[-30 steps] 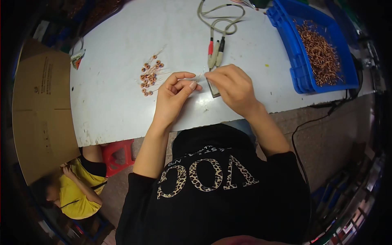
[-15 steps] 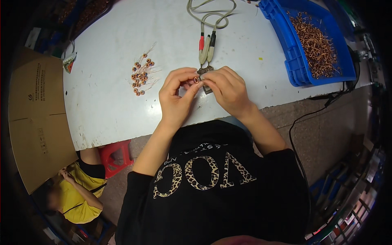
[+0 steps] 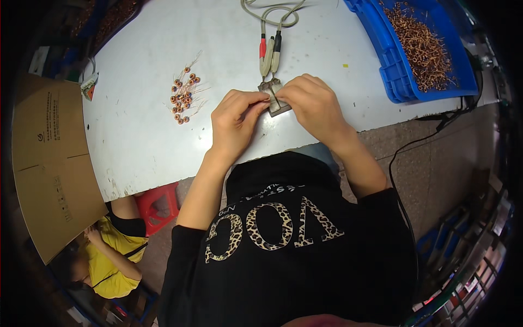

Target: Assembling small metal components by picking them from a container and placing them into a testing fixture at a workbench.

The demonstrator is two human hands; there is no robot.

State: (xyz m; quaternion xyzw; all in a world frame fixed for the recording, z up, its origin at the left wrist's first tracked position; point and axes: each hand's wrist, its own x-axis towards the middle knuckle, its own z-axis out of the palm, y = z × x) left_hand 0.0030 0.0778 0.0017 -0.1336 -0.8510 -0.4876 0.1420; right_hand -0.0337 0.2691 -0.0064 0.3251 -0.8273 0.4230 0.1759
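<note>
My left hand [image 3: 237, 121] is closed in a pinch at the left edge of a small metal test fixture [image 3: 279, 108] on the table. The small wire-wound copper coil it held a moment before is now hidden behind its fingers. From the other side, my right hand [image 3: 313, 107] pinches over the fixture, its fingertips close to the left ones; what they grip is too small to make out. Two clip leads, one with a red sleeve [image 3: 262, 48] and one with a black sleeve [image 3: 278, 41], attach to the fixture's far end.
Several copper coils with thin wire tails [image 3: 183, 99] lie left on the white table [image 3: 136, 136]. A blue bin [image 3: 390, 73] of copper parts stands far right. A cardboard sheet [image 3: 54, 158] flanks the left edge. Below it are a red stool [image 3: 158, 207] and a person in yellow [image 3: 117, 261].
My fingertips have come down onto the fixture, and the coil that showed between them is out of sight. The whole view has shifted slightly.
</note>
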